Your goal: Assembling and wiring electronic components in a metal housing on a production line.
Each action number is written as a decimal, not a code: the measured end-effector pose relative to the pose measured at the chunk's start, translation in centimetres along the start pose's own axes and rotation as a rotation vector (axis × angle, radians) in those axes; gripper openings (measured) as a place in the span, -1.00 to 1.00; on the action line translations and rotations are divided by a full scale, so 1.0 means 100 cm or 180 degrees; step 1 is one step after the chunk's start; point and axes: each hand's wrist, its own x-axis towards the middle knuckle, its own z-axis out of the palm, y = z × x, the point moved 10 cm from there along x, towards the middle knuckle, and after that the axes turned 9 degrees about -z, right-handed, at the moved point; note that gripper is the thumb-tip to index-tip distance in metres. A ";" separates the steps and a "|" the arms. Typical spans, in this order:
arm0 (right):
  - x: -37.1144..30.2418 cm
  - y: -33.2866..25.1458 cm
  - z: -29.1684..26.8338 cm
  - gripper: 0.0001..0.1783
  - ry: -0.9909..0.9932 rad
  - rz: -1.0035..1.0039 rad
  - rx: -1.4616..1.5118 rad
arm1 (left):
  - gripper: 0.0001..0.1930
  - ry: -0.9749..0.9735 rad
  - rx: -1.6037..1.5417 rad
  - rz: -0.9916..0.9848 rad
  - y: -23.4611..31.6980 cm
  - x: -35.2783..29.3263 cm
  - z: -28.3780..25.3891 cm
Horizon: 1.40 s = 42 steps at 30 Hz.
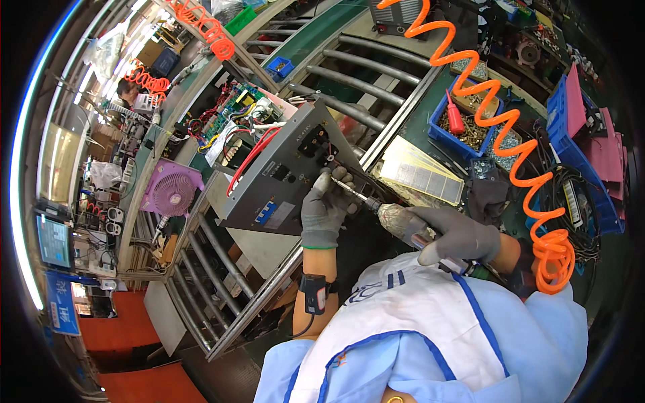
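A grey metal equipment housing point(259, 201) sits tilted on the roller conveyor, with circuit boards and wires point(243, 107) exposed behind its panel. My left hand point(324, 211), in a grey glove, is at the panel's near edge. Its fingers are closed in a pinch around the bit tip; what they hold there is too small to make out. My right hand point(462, 236), also gloved, grips a power screwdriver point(400, 221) with a cloth-like wrapping at its front. The driver's long bit point(351, 191) points left toward the left fingertips.
An orange coiled air hose point(494, 91) hangs at the right. Beyond the hands stand a blue bin point(468, 127) of small screws with a red bottle point(454, 115), and label sheets point(421, 171). Conveyor rollers point(215, 258) run beneath the housing; a purple fan point(172, 191) is at left.
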 end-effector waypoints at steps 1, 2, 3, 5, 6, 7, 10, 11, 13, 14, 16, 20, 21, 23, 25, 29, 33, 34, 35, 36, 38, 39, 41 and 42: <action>0.000 0.001 0.000 -0.37 -0.0031 0.0045 -0.0009 | -0.86 -0.0131 0.0076 -0.0071 0.000 0.002 -0.001; 0.000 0.001 0.001 -0.37 -0.0064 0.0090 -0.0020 | -0.88 -0.0262 0.0150 -0.0139 0.000 0.002 0.001; 0.000 0.000 0.000 -0.37 -0.0070 0.0096 -0.0031 | -0.88 -0.0265 0.0138 -0.0135 0.002 0.002 0.000; 0.001 0.001 -0.002 -0.16 -0.0151 0.0233 -0.0308 | -0.86 0.0121 0.1235 0.0278 0.017 -0.001 -0.005; 0.001 0.001 -0.001 -0.16 -0.0172 0.0237 -0.0332 | -0.86 0.0119 0.1210 0.0300 0.017 -0.002 0.001; 0.003 -0.002 -0.006 -0.20 -0.0012 0.0149 -0.0942 | -0.86 0.0195 0.1670 0.0592 0.024 -0.007 0.012; 0.003 -0.002 -0.010 -0.19 0.0021 0.0192 -0.1490 | -0.85 0.0215 0.1925 0.0790 0.026 -0.011 0.020; 0.002 0.003 -0.009 -0.14 -0.0054 0.0347 -0.1381 | -0.85 0.0137 0.1768 0.0643 0.021 -0.011 0.020; 0.003 0.003 -0.010 -0.12 -0.0100 0.0113 -0.1352 | -0.84 0.0131 0.1269 0.0396 0.015 -0.011 0.013; 0.003 0.000 -0.010 -0.10 -0.0103 -0.0110 -0.1282 | -0.84 0.0103 0.0805 0.0105 0.007 -0.010 0.009; 0.001 -0.002 -0.013 -0.08 -0.0013 -0.0195 -0.1159 | -0.83 0.0163 0.0661 -0.0027 0.003 -0.006 0.007; 0.002 -0.002 -0.014 -0.06 -0.0126 -0.0030 -0.1043 | -0.79 -0.0637 0.0086 -0.0473 -0.008 0.000 0.015; 0.001 -0.003 -0.013 -0.06 -0.0157 -0.0111 -0.1048 | -0.79 -0.0637 0.0088 -0.0479 -0.007 0.001 0.015; 0.001 0.000 -0.016 -0.07 -0.0198 -0.0031 -0.1021 | -0.78 -0.0772 0.0147 -0.0645 -0.011 0.004 0.019; 0.000 0.000 -0.016 -0.08 -0.0252 0.0048 -0.0985 | -0.78 -0.0388 0.0304 -0.0438 -0.008 0.006 0.014; 0.001 0.001 -0.014 -0.12 -0.0255 0.0262 -0.0697 | -0.79 -0.0451 -0.0194 -0.0315 -0.010 0.011 0.011; 0.003 0.003 -0.016 -0.14 -0.0153 -0.0145 -0.0843 | -0.80 -0.0573 -0.0499 -0.0282 -0.014 0.011 0.016; 0.002 0.003 -0.015 -0.14 -0.0174 -0.0148 -0.0846 | -0.80 -0.0510 -0.0433 -0.0222 -0.013 0.010 0.014; 0.002 -0.001 -0.016 -0.14 -0.0114 -0.0234 -0.0821 | -0.81 -0.0448 -0.0366 -0.0163 -0.013 0.009 0.013; 0.003 -0.004 -0.016 -0.14 -0.0058 -0.0324 -0.0793 | -0.81 -0.0439 -0.0372 -0.0140 -0.013 0.007 0.016; 0.003 -0.003 -0.015 -0.13 -0.0106 -0.0287 -0.0845 | -0.81 0.0344 0.0757 0.0396 0.002 -0.004 0.012; 0.003 -0.001 -0.015 -0.12 -0.0124 -0.0239 -0.0905 | -0.81 0.0587 0.1171 0.0534 0.007 -0.012 0.018; 0.003 0.000 -0.013 -0.11 -0.0181 0.0055 -0.1095 | -0.80 0.0486 0.0946 0.0580 0.006 -0.010 0.015; 0.001 0.006 -0.015 -0.09 -0.0206 0.0351 -0.1274 | -0.79 0.0371 0.0740 0.0602 0.004 -0.007 0.014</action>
